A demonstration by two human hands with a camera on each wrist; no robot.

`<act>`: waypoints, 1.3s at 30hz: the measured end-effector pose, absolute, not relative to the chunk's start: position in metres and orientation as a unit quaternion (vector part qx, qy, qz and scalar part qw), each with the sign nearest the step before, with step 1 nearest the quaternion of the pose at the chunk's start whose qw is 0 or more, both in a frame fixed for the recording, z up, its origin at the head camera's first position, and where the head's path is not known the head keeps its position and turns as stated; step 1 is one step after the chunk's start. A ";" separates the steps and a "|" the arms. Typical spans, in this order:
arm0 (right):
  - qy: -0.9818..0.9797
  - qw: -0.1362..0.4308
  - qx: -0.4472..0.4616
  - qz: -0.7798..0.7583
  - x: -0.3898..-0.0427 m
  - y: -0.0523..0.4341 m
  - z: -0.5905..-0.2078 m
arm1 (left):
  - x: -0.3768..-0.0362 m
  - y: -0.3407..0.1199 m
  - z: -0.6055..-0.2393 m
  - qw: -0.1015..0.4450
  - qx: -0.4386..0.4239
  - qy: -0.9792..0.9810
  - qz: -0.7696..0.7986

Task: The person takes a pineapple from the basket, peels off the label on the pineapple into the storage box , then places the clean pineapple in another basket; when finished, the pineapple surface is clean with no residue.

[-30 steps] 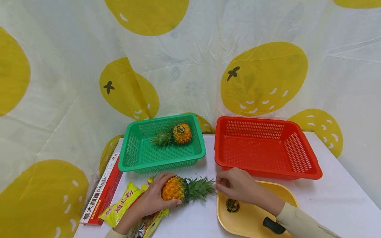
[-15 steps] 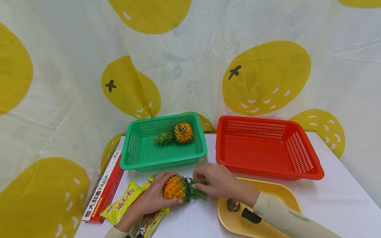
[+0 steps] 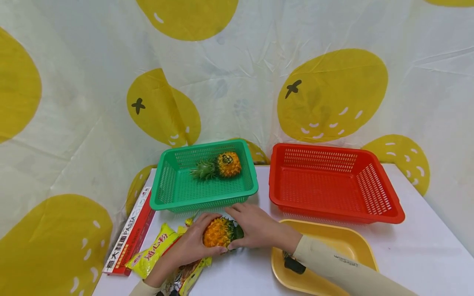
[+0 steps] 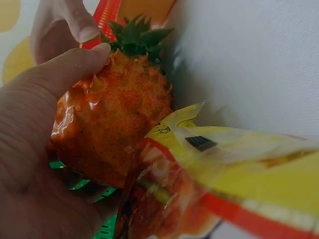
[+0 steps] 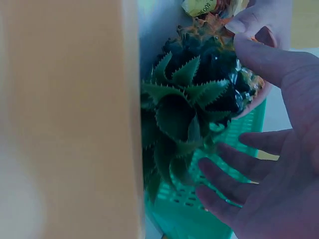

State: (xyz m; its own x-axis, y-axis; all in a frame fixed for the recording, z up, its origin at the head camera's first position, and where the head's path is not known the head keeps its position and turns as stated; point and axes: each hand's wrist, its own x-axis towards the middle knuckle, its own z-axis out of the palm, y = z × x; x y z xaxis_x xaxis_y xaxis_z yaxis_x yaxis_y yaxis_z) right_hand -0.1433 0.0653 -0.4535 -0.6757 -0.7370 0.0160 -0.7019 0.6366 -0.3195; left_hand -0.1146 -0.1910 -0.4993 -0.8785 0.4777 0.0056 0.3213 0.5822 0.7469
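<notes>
A small pineapple [image 3: 218,233] lies on its side on the white table, its orange body toward the left. My left hand [image 3: 189,245] grips that body from the left, thumb in front and fingers behind. Over the crown comes my right hand [image 3: 255,226], which hides most of the leaves in the head view. In the right wrist view the green crown [image 5: 174,112] shows, with the right hand's fingers [image 5: 227,184] spread and loosely bent beside it. The right thumb [image 5: 269,57] is at the fruit's body, close to the left thumb. Yellow food packets [image 3: 153,251] lie under and beside the left wrist.
Behind the hands stands a green basket [image 3: 207,202] with another pineapple [image 3: 228,165] in it. A red basket [image 3: 333,209] is to its right. The yellow tray [image 3: 364,250] sits under the right forearm. Along the left edge lies a pasta box [image 3: 127,236].
My right hand has moved left from the leaf tips, over the crown to the pineapple's body. The left hand and the pineapple have stayed in place.
</notes>
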 end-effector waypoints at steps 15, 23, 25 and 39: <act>0.905 0.123 -0.383 -0.135 -0.146 0.048 -0.470 | -0.113 -0.190 -0.500 0.088 0.226 0.891 0.383; 0.907 0.104 -0.384 -0.139 -0.144 0.047 -0.471 | -0.110 -0.192 -0.490 0.074 0.226 0.888 0.394; 0.908 0.110 -0.379 -0.138 -0.144 0.047 -0.471 | -0.111 -0.195 -0.485 0.060 0.229 0.883 0.405; 0.905 0.116 -0.374 -0.164 -0.143 0.046 -0.474 | -0.135 -0.243 -0.446 -0.166 0.205 0.885 0.383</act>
State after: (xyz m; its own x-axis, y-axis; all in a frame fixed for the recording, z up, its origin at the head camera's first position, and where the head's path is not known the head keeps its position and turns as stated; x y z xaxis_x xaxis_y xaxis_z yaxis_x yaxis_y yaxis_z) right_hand -0.1433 0.0465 -0.4736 -0.6930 -0.7158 -0.0860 -0.6398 0.6656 -0.3841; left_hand -0.1345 -0.2430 -0.4461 -0.8605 0.2365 0.4512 0.4907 0.6226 0.6095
